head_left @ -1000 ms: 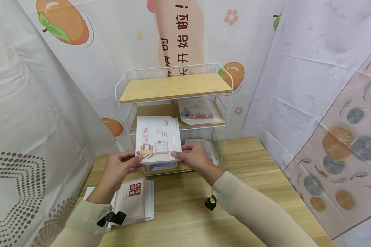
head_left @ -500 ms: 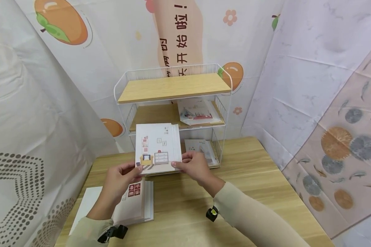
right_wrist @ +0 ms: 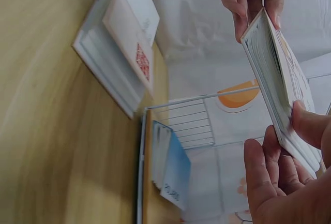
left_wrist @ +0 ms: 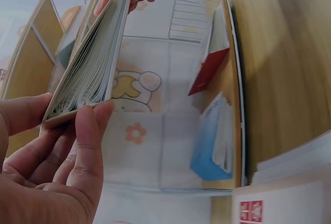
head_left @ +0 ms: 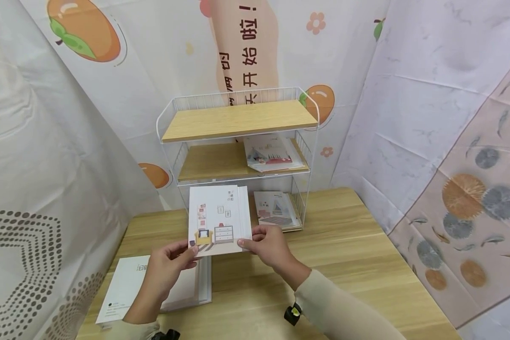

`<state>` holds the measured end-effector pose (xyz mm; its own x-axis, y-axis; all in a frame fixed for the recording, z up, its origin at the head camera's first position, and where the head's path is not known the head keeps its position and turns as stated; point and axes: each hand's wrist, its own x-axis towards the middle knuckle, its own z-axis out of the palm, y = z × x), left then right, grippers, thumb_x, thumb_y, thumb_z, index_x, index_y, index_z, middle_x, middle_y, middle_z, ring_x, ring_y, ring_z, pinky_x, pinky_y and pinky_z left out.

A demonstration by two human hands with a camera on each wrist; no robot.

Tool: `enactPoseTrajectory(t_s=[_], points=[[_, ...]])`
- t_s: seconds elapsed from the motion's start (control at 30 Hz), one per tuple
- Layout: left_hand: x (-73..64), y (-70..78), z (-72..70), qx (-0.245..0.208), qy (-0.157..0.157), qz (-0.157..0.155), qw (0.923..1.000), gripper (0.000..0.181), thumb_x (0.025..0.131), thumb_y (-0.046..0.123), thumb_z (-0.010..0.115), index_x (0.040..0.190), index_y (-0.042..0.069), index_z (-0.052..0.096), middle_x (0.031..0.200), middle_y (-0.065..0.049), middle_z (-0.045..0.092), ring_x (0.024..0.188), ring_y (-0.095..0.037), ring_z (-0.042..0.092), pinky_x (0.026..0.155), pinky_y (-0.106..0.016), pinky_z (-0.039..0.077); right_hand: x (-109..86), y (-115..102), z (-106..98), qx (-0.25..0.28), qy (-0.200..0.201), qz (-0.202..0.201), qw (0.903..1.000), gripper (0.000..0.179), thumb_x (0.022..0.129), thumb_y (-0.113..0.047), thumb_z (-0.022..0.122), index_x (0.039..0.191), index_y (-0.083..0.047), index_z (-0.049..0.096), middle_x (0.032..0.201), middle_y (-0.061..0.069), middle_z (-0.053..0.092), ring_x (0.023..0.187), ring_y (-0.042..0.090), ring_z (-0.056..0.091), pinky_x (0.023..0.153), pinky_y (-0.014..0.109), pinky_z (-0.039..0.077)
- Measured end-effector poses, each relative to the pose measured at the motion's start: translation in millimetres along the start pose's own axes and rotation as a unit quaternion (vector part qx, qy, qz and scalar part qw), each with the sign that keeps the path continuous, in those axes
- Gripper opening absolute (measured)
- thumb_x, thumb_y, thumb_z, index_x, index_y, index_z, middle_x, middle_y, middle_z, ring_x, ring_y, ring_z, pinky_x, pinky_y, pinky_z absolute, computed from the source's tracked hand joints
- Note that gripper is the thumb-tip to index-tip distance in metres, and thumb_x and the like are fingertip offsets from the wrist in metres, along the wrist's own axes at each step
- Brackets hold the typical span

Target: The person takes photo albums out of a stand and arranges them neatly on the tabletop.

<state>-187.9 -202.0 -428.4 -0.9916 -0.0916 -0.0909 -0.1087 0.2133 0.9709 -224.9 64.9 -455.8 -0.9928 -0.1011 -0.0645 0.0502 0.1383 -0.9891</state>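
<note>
A white photo album (head_left: 221,217), its cover printed with a yellow armchair and a drawer chest, is held level above the table in front of the rack. My left hand (head_left: 172,267) pinches its near left corner, thumb on top. At the near right corner my right hand (head_left: 274,250) grips it, thumb above and fingers below. Many thin pages show between the covers (left_wrist: 93,58) in the left wrist view. Beneath the left hand lie a white book (head_left: 125,288) and a beige album (right_wrist: 129,43) with red characters, partly hidden in the head view.
A white wire rack (head_left: 238,120) with wooden shelves stands at the back. Illustrated albums (head_left: 274,151) lie on its middle shelf at right, another (head_left: 276,208) below. A blue album (left_wrist: 212,141) and a red one (left_wrist: 209,69) stand on the bottom shelf. Printed cloths surround the table.
Both hands have drawn the album back from the rack, toward the person and lower. It hides less of the shelves and more of the beige album on the table.
</note>
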Motion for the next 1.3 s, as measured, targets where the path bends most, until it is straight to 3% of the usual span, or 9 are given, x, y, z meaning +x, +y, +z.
enactPoseTrajectory(t_s=[0.3, 0.83, 1.3], points=[[-5.8, -30.6, 6.2, 0.005, 0.007, -0.009, 0.9999, 0.043, 0.095, 0.012, 0.076, 0.130, -0.010, 0.065, 0.113, -0.021, 0.072, 0.085, -0.022, 0.077, 0.074, -0.031, 0.064, -7.1, 27.3, 7.6, -0.003, 0.007, 0.022, 0.9997, 0.034, 0.082, -0.017, 0.089, 0.104, 0.003, 0.072, 0.084, 0.008, 0.075, 0.070, 0.015, 0.073, 0.069, 0.038, 0.064], [-12.9, -84.2, 20.5, 0.001, 0.043, -0.075, 0.9962, 0.045, 0.092, 0.015, 0.079, 0.129, -0.009, 0.066, 0.109, -0.018, 0.076, 0.085, -0.025, 0.077, 0.070, -0.033, 0.065, -11.6, 75.1, 18.1, -0.041, 0.009, 0.037, 0.9984, 0.037, 0.079, -0.018, 0.091, 0.103, 0.003, 0.073, 0.081, 0.005, 0.074, 0.070, 0.011, 0.069, 0.059, 0.024, 0.057], [-13.1, -111.0, 29.3, 0.028, 0.056, -0.065, 0.9959, 0.045, 0.092, 0.018, 0.079, 0.124, -0.012, 0.067, 0.103, -0.021, 0.077, 0.083, -0.028, 0.078, 0.069, -0.035, 0.064, -15.7, 99.9, 24.8, -0.102, 0.030, 0.033, 0.9938, 0.036, 0.076, -0.024, 0.094, 0.096, -0.002, 0.073, 0.079, 0.001, 0.069, 0.069, 0.012, 0.062, 0.057, 0.023, 0.052]])
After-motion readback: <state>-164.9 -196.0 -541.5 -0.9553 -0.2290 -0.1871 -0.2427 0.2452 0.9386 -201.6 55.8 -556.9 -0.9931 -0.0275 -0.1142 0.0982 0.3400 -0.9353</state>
